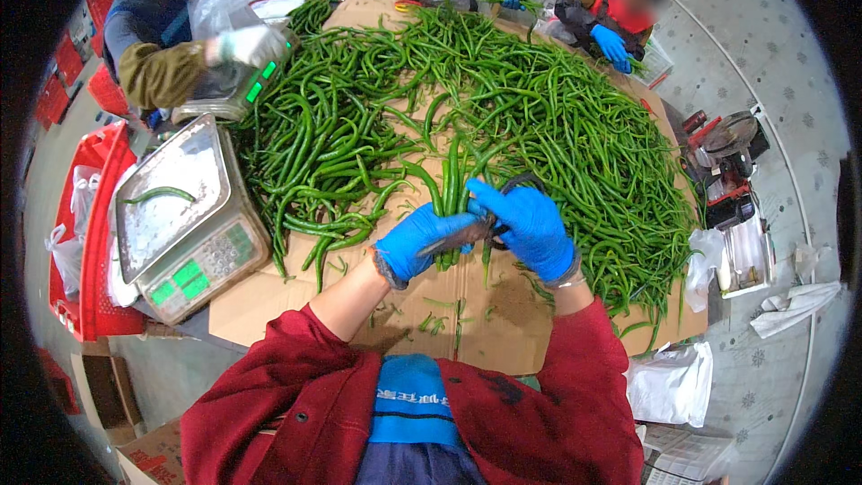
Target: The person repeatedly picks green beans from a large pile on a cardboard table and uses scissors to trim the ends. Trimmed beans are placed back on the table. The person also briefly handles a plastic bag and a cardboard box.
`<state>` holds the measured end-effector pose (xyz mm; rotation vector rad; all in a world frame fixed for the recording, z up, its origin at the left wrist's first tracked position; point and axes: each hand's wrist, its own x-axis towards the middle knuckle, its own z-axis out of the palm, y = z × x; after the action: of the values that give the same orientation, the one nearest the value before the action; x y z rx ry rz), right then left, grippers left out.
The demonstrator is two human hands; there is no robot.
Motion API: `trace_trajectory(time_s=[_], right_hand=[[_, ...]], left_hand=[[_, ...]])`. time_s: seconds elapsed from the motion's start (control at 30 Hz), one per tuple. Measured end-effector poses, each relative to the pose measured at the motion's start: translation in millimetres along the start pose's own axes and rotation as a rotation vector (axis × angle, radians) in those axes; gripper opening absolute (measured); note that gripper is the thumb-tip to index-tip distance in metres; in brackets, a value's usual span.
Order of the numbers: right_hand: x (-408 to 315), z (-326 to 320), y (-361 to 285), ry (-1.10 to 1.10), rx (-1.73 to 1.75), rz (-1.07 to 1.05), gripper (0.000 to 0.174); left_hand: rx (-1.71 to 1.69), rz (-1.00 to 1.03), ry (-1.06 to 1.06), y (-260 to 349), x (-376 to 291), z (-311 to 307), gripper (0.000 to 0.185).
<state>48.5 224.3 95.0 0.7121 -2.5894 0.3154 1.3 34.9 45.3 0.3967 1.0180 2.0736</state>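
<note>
Several long green chili peppers (452, 178) stand bunched in my gloved left hand (412, 242), with their upper parts rising above the fingers. A pair of scissors with black handles (524, 180) is in my gloved right hand (539, 232). Its dark blades (458, 237) lie across the front of the bunch, close to my left thumb; whether they are apart is hard to see. Both hands are above a flattened cardboard sheet (512, 323) strewn with small green trimmings. Thicker peppers (316, 141) are heaped beyond my left hand, and thinner ones (592, 168) beyond my right.
A weighing scale (202, 269) at left carries a metal pan (176, 185) with one pepper. Beside it stands a red plastic crate (101, 236). One person with a white glove (256, 46) works at another scale; two others wear blue gloves (611, 47) across the table.
</note>
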Motion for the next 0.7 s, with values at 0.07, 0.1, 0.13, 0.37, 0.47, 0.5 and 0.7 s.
trace_trajectory(time_s=[0.07,0.1,0.13,0.37,0.47,0.5,0.7], right_hand=[[-5.3,0.8,-16.7,0.009,-0.055,-0.007,0.064],[-8.1,-0.7,-21.8,0.017,-0.076,0.006,0.064],[-9.9,-2.8,-26.3,0.025,-0.097,0.019,0.063],[-15.6,0.0,-36.9,0.074,-0.014,0.082,0.067],[-19.3,3.5,-39.5,0.182,0.296,0.2,0.065],[-22.1,6.0,-41.8,0.25,0.385,0.327,0.063],[-56.8,40.2,-32.1,0.38,0.211,0.579,0.052]], left_hand=[[0.23,-0.041,0.005,1.3,-4.7,0.0,0.027],[0.344,-0.064,0.006,4.8,-7.8,2.7,0.025],[0.491,-0.121,0.047,13.0,-9.1,11.8,0.023],[0.604,0.119,0.051,1.2,-13.2,8.9,0.029],[0.633,0.0,-0.027,12.5,-15.6,7.5,0.034],[0.43,0.006,-0.01,13.4,-14.6,4.6,0.033],[-0.628,0.117,0.058,21.8,-3.9,-10.8,0.034]])
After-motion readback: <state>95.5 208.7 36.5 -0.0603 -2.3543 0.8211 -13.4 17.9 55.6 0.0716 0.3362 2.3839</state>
